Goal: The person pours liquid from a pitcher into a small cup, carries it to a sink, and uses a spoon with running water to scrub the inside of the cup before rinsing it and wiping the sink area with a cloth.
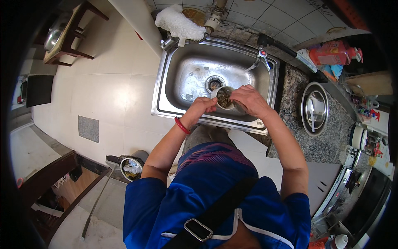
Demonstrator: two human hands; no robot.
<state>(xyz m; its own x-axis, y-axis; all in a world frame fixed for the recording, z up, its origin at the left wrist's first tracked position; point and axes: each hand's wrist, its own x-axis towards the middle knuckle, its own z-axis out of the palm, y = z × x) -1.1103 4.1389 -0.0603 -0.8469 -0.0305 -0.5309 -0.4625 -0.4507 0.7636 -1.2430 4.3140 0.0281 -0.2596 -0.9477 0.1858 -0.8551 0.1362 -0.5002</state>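
Over the stainless steel sink, my left hand grips a white cup by its left side. Dark, wet, leafy bits fill much of the cup. My right hand is at the cup's right side, its fingertips at the rim, and holds a dark round object, perhaps a lid, partly hidden under the palm. The drain, with some brown residue in it, lies just beyond the cup. Water runs from the tap into the basin's right part.
A white towel hangs behind the sink. Nested metal bowls with a spoon stand on the granite counter at right. A pink pump bottle is on the ledge. A lined bin and a long-handled tool are at lower left.
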